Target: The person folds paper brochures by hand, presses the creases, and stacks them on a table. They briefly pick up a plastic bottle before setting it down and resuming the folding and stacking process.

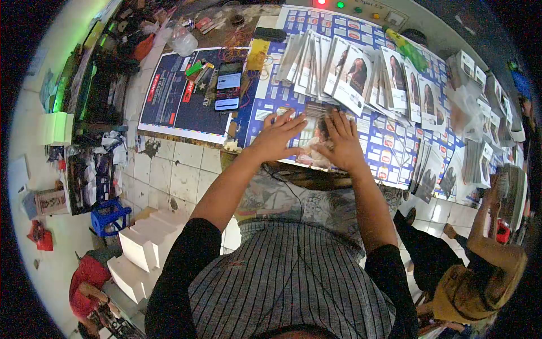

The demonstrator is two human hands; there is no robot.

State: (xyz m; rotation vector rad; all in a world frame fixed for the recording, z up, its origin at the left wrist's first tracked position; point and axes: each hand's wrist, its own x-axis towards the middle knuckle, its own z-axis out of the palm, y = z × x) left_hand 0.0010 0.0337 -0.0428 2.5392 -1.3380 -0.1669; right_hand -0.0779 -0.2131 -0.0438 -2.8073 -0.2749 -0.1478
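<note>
Both hands lie on a printed sheet or booklet [320,131] with a picture on it, near the front edge of the work table. My left hand [279,135] is spread over its left side, fingers apart. Across the right side lies my right hand [341,141], its fingers stretched out and flat. Neither hand grips anything. Just beyond them, printed packets with a portrait [354,73] are fanned out in overlapping rows on the blue patterned table covering [379,148].
A phone [228,86] and a green lighter [194,69] rest on dark printed sheets [164,101] at the left. More stacked packets [479,164] stand at the right. One person [468,288] is at the lower right, another [90,282] at the lower left. A blue stool [110,217] stands on the floor.
</note>
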